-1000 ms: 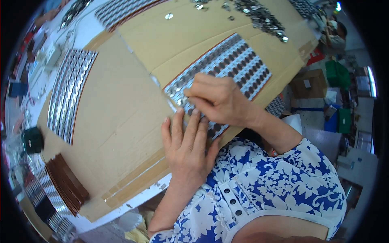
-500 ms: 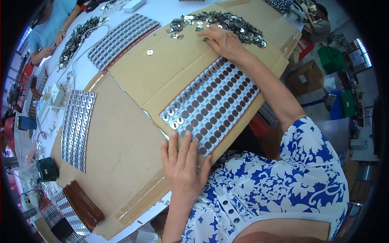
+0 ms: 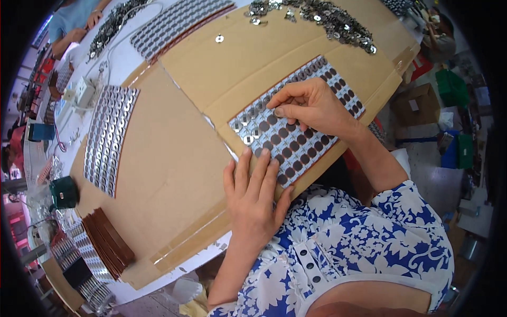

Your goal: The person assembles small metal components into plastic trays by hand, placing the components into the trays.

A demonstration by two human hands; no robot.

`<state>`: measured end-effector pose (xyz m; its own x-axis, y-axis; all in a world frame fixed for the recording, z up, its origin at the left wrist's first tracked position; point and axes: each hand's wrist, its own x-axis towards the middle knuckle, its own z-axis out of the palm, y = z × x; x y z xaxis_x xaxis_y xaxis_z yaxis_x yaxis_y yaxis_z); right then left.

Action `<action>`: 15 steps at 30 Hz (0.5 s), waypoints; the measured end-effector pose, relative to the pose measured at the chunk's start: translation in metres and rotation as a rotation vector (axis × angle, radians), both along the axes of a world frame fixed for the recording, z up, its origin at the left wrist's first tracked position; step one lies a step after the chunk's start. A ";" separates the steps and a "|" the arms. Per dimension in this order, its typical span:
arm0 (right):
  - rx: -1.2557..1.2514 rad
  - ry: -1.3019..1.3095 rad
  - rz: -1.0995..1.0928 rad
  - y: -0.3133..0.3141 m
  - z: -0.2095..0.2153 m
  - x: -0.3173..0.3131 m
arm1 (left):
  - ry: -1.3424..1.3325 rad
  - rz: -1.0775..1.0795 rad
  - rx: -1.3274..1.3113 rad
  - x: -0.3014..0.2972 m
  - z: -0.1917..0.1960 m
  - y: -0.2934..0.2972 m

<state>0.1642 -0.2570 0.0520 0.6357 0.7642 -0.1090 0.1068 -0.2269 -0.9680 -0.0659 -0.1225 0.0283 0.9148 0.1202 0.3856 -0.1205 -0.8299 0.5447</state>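
a short-sleeved blouse point(image 3: 364, 238) — white with blue flowers — with white buttons point(image 3: 308, 260) down its front.

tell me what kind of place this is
Likely a small assembly workshop: a heap of loose metal discs, a brown tray being filled by hand, finished sheets of discs, all on a cardboard-covered bench.

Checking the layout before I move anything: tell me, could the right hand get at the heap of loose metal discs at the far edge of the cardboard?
Probably yes. The right hand is over the brown tray, and only bare cardboard lies between it and the disc heap. Nothing blocks the way.
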 end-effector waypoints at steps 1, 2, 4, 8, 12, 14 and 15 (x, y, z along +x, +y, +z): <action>-0.030 -0.032 -0.053 0.000 -0.002 -0.005 | 0.012 0.002 -0.009 0.000 -0.003 0.000; -0.054 -0.068 -0.102 0.000 -0.004 -0.007 | 0.012 0.006 -0.008 0.000 -0.004 -0.001; -0.053 -0.066 -0.110 0.001 -0.010 -0.010 | 0.012 0.017 -0.012 -0.002 -0.006 -0.001; -0.021 -0.153 -0.073 0.002 -0.019 -0.018 | 0.026 0.026 -0.022 -0.006 -0.007 -0.001; 0.004 -0.261 -0.072 0.005 -0.022 -0.025 | 0.044 0.027 -0.022 -0.008 -0.007 -0.001; 0.027 -0.235 -0.086 0.007 -0.023 -0.027 | 0.043 0.027 -0.027 -0.008 -0.007 -0.001; 0.051 -0.209 -0.101 0.007 -0.024 -0.028 | 0.041 0.027 -0.030 -0.008 -0.008 -0.001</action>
